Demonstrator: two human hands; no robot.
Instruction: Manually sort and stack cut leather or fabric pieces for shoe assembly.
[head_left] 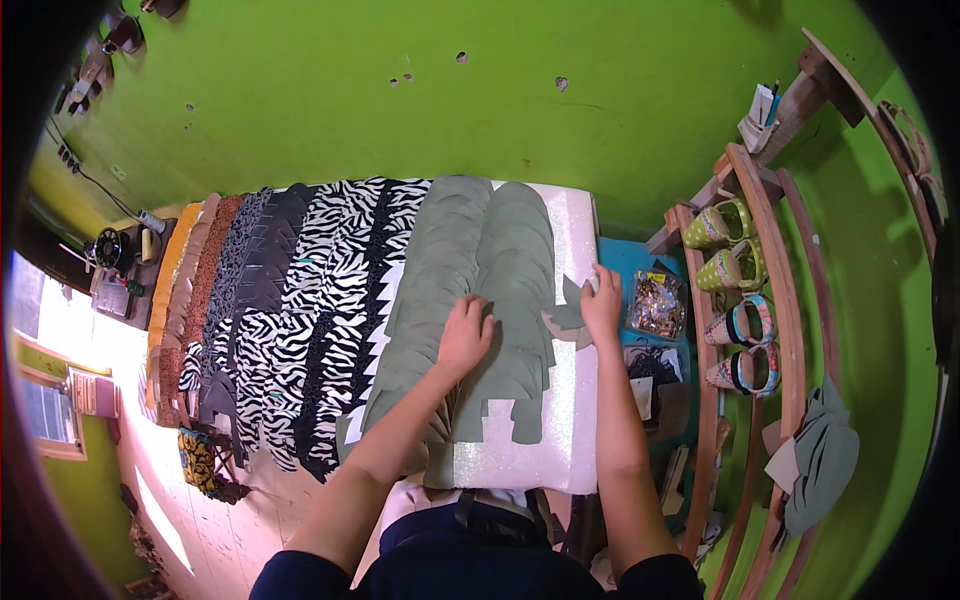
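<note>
Two long columns of overlapping grey-green cut pieces (515, 265), shaped like curved shoe-upper parts, lie on a white sparkly sheet (520, 465) over the table. My left hand (467, 335) rests on the left column, fingers stretched out and slightly apart, holding nothing. At the table's right edge is my right hand (601, 305), its fingers bent together around something small and pale that I cannot make out. Just left of it lie a few loose grey-green pieces (565, 318) with pointed corners.
Rows of zebra-print pieces (320, 260), black, grey, brown and orange pieces cover the table's left. To the right stand a blue surface (625, 262) with a bag of shiny bits (657, 305), and a wooden rack (775, 260) with patterned shoes (728, 268). A green wall (400, 120) bounds the back.
</note>
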